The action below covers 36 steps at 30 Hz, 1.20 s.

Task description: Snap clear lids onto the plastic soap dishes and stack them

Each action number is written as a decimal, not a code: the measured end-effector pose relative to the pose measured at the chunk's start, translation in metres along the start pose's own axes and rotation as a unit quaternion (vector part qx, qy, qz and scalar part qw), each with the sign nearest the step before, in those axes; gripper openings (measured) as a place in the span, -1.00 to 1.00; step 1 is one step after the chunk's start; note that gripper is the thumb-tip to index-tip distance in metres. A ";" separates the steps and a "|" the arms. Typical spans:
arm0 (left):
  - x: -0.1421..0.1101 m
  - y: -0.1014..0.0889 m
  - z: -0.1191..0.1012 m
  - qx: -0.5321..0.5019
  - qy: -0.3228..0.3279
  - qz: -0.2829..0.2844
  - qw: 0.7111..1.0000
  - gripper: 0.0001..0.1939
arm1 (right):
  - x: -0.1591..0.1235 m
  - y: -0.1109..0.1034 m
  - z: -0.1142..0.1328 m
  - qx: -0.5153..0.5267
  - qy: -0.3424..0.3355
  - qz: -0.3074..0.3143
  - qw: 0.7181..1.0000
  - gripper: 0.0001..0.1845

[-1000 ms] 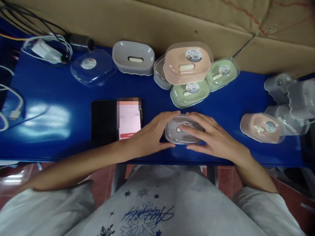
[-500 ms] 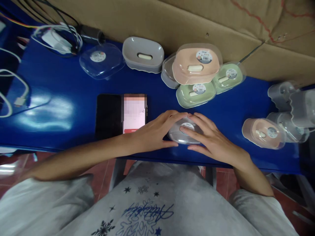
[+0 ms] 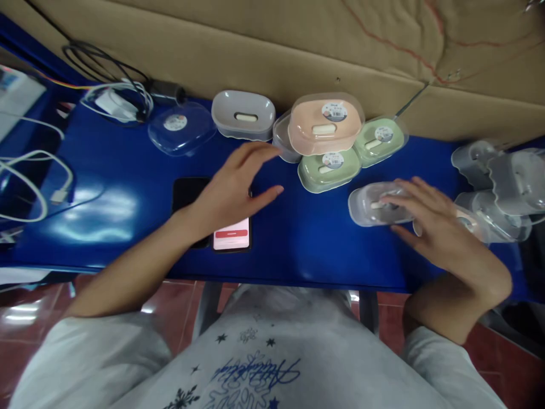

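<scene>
My right hand (image 3: 430,221) has its fingers and thumb around the right end of a grey soap dish (image 3: 361,205) with a clear lid. Its fingers cover part of the lid and label. Fingers apart and holding nothing, my left hand (image 3: 238,187) hovers over the phone (image 3: 231,240), hiding its upper part. Behind the hands sit a peach soap dish (image 3: 310,142) with a clear lid, a green lidded dish (image 3: 349,173) in front of it and another green dish (image 3: 381,150) to its right.
An uncovered grey dish (image 3: 243,102) and a loose clear lid (image 3: 181,136) lie along the cardboard wall (image 3: 255,51). More grey dishes (image 3: 517,182) are stacked at the right. White cables (image 3: 42,187) and a charger (image 3: 117,107) occupy the left of the blue table (image 3: 293,250).
My right hand and the lidded grey dish have moved right, away from the middle. My left hand has left the dish and shifted left over the phone. The view has shifted slightly.
</scene>
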<state>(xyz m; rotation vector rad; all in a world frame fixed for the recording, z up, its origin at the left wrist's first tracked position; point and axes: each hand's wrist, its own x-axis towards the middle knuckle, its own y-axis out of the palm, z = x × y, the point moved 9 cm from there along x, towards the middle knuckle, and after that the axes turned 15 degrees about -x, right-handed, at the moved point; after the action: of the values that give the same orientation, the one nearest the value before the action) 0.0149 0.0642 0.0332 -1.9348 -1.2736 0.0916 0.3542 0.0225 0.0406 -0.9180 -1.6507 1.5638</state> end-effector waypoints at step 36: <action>-0.011 -0.084 0.103 0.247 -0.172 -0.088 0.950 -0.63 | 0.029 0.060 -0.004 0.019 0.020 0.038 0.999 -0.43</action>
<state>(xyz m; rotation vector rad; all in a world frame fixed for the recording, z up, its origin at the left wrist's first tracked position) -0.1003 0.1291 0.0143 -1.4043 -1.4732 0.6212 0.3454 0.0510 -0.0193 -0.9972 -1.5695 1.6117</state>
